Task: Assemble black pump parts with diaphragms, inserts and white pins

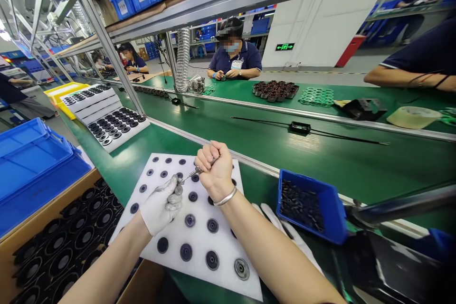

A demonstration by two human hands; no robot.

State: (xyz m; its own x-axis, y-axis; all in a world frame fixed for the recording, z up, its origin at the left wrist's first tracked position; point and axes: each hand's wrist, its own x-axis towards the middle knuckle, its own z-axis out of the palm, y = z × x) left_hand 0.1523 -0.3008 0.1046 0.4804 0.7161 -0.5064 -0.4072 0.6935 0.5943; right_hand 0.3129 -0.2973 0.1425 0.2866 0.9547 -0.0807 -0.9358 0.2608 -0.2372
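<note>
My left hand (pixel 162 204), in a white glove with grey-stained fingertips, pinches a small grey part, mostly covered by the fingers. My bare right hand (pixel 217 168), with a silver bangle at the wrist, is closed in a fist around a screwdriver-like tool (pixel 190 175). Its slim metal shaft slants down to the left and its tip meets the part in my left fingers. Both hands are above a white foam sheet (pixel 142 221) that bears rows of dark round discs (pixel 185 251). One disc (pixel 241 269) at the near right corner looks lighter and shinier.
A blue bin (pixel 309 206) of small black pieces stands right, beside a white glove (pixel 274 218). A carton (pixel 64 242) of black ring parts and blue crates (pixel 35 161) are left. Beyond runs a green conveyor (pixel 249 137) carrying a black part (pixel 299 128). A co-worker (pixel 235 57) sits opposite.
</note>
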